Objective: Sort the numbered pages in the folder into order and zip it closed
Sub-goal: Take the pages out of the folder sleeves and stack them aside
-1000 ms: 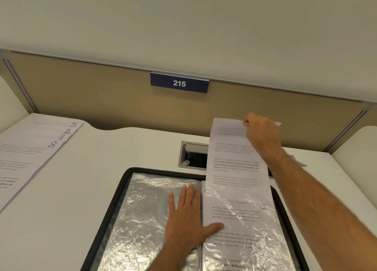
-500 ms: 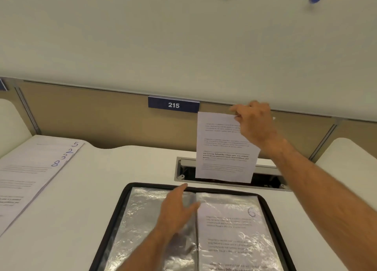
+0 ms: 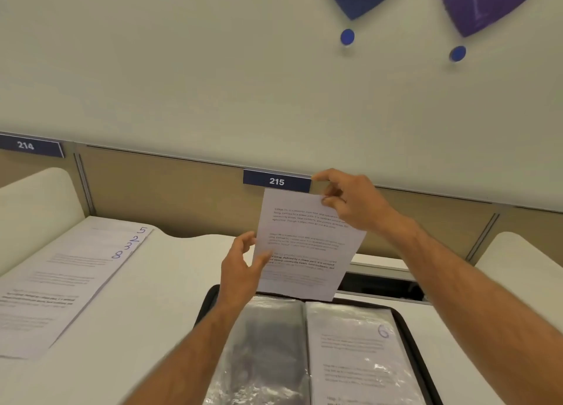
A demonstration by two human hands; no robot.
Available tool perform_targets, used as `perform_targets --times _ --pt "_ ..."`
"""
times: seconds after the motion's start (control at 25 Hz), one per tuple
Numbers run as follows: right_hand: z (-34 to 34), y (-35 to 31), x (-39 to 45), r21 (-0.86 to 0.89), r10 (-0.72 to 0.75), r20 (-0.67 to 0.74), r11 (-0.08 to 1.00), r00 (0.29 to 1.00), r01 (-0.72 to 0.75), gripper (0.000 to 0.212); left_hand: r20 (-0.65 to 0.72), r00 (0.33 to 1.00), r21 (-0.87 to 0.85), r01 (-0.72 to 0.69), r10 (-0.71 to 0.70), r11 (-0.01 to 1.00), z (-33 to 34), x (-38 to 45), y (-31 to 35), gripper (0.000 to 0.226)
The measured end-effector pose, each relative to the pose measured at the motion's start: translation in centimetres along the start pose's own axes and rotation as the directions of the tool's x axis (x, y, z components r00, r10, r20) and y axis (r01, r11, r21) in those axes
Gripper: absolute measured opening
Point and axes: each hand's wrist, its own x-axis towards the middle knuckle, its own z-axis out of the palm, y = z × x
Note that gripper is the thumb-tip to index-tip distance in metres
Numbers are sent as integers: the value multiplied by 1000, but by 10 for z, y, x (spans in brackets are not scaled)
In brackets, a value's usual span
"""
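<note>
A printed page hangs in the air above the open folder. My right hand pinches its top right corner. My left hand pinches its left edge, thumb on the front. The black zip folder lies open on the desk below, with clear plastic sleeves. Its right sleeve holds a page marked 6; the left sleeve looks bare. A fanned stack of pages marked 5, 2, 3 and 8 lies at the left of the desk.
A cable slot is cut into the white desk behind the folder. A tan partition with labels 214 and 215 closes the back. White curved dividers stand at the far left and right.
The page came fully out of the right sleeve and rose. My left hand left the folder and took the page's left edge. The camera tilted upward.
</note>
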Motion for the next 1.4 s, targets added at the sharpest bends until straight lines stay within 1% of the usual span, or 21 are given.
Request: perform_targets --times 0.08,0.12,0.2,0.24,0.28,0.32,0.36,0.4,0.44,0.48,0.52,0.56,0.6,0.64,0.72,0.8,0.88,1.0,1.08,1.2,1.4 --pt "3 -16 1 58 14 26 998 1000 -15 47 -12 1000 -73 8 -9 997 -16 -1 -1 12" --pt "5 -22 2 72 12 15 997 1000 -13 49 -13 1000 -100 14 -15 995 -24 -2 -2 10" --pt "14 -31 3 24 33 -102 999 994 -31 62 -8 1000 -133 29 -30 991 -39 -4 -5 13" --pt "22 -33 2 36 99 -183 995 978 -94 75 -9 999 -144 30 -32 989 -47 -5 -6 13" --pt "32 -32 -2 157 221 -236 970 946 -187 89 -10 999 -148 35 -37 988 -55 -6 -7 13" --pt "46 -30 -6 363 375 -220 888 901 -281 101 -14 999 -151 42 -45 988 -63 -6 -9 13" --pt "63 -28 -12 570 506 -142 745 851 -348 112 -23 998 -153 50 -54 987 -72 -5 -11 13" --pt "83 -23 -19 717 593 -38 577 804 -391 118 -36 997 -151 59 -65 987 -80 -4 -12 13" --pt "105 -20 -24 792 641 80 424 763 -439 118 -53 996 -145 70 -78 987 -91 -3 -15 13" --pt "125 -20 -29 827 645 185 305 742 -472 105 -69 993 -136 84 -94 987 -102 0 -18 13" --pt "143 -26 -34 846 626 263 215 734 -487 84 -82 991 -123 97 -108 988 -113 2 -21 13" --pt "161 -34 -36 853 611 309 161 729 -496 66 -94 988 -97 111 -120 989 -125 5 -26 13" --pt "177 -43 -38 854 608 333 130 721 -504 55 -107 986 -65 124 -130 990 -136 7 -30 14" --pt "193 -53 -36 851 611 351 108 710 -513 50 -130 982 -29 134 -137 991 -149 11 -36 14" --pt "222 -74 -29 846 622 366 88 692 -526 50 -192 971 42 156 -145 987 -173 18 -45 16" --pt "247 -98 -18 838 647 348 109 678 -535 53 -263 953 112 184 -149 977 -200 25 -55 18" --pt "274 -125 -8 831 657 319 154 684 -535 56 -322 935 182 215 -149 959 -229 31 -67 18" --pt "310 -159 9 785 644 294 259 706 -563 44 -385 910 303 284 -155 910 -272 41 -86 14" --pt "336 -180 20 753 610 331 290 720 -591 38 -428 888 377 343 -167 861 -302 48 -101 12" --pt "373 -208 33 729 566 389 294 727 -618 34 -471 861 449 422 -192 787 -341 54 -125 10" --pt "429 -240 49 679 510 456 330 729 -656 30 -558 793 481 549 -243 684 -391 57 -166 13"
